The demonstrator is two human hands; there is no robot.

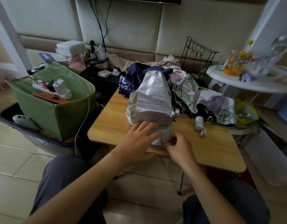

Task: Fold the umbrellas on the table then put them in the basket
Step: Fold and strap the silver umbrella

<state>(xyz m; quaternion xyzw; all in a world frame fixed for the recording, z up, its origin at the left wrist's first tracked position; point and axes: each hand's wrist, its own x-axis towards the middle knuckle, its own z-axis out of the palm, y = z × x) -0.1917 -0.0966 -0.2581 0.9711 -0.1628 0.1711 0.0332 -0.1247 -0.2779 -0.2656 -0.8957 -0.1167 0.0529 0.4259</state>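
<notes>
Head view: left hand flat on silver umbrella; right hand pinches its edge

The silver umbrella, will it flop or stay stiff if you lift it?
Probably floppy: the silver umbrella has loose, crinkled cloth that sags in folds. It looks shiny, so it may slip a little under the left hand. The right hand pinches its edge easily, so the cloth seems thin and light.

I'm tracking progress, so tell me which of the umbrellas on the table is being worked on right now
The silver umbrella at the near edge: the left hand presses it, the right hand pinches it. The navy umbrella and flowered umbrella lie untouched behind.
</notes>
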